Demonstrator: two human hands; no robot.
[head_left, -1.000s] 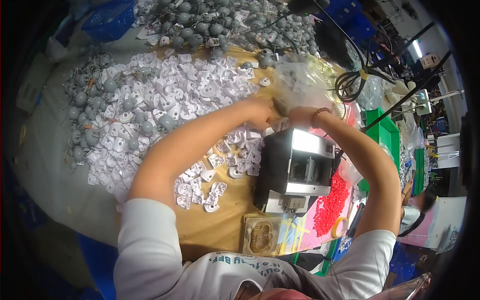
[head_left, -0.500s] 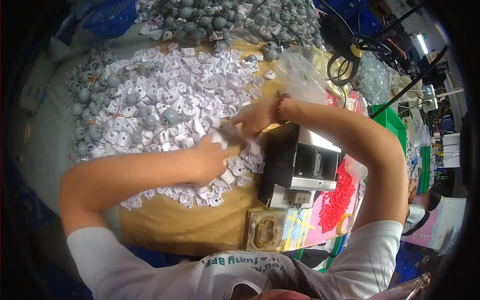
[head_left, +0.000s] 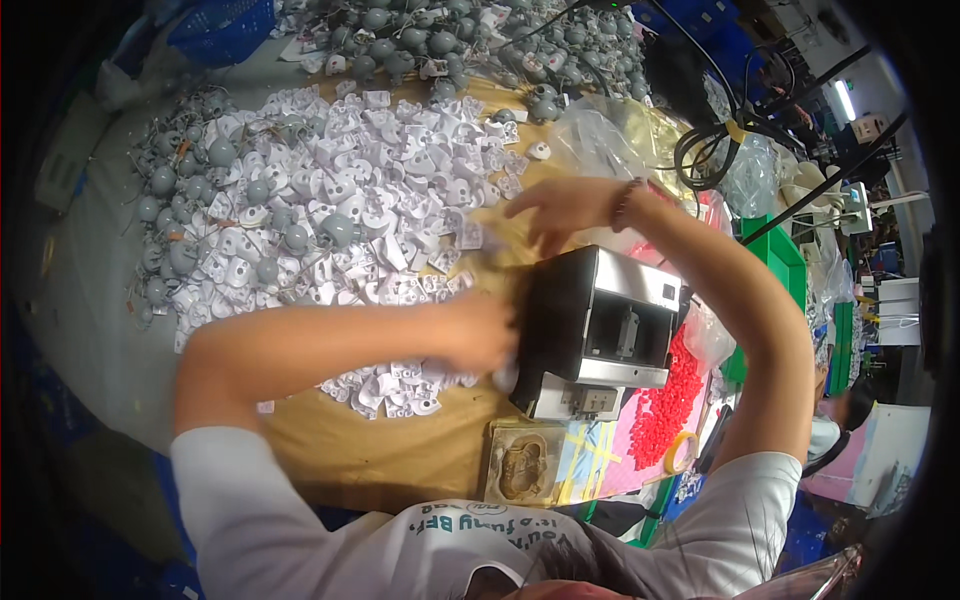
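My left hand [head_left: 482, 335] is blurred by motion over the near right part of a broad heap of white plastic parts [head_left: 380, 180], close to the left side of a black and silver boxy machine [head_left: 610, 320]. What its fingers hold, if anything, cannot be made out. A blurred pale shape shows just below it, against the machine. My right hand [head_left: 575, 212], a beaded bracelet at its wrist, hovers just beyond the machine's far edge. Its fingers are apart, and nothing shows between them.
Grey round wired pieces [head_left: 190, 185] lie on the heap's left, more at the back. Red small parts [head_left: 660, 410], a tape roll [head_left: 682, 452] and a brown mould-like block [head_left: 523, 462] are near the machine. Black cables [head_left: 705, 160] hang at upper right. A blue basket [head_left: 225, 32] stands far left.
My hands were close together over the white parts and have moved apart. The left has shifted right to the machine's side; the right has drawn back rightward and away.
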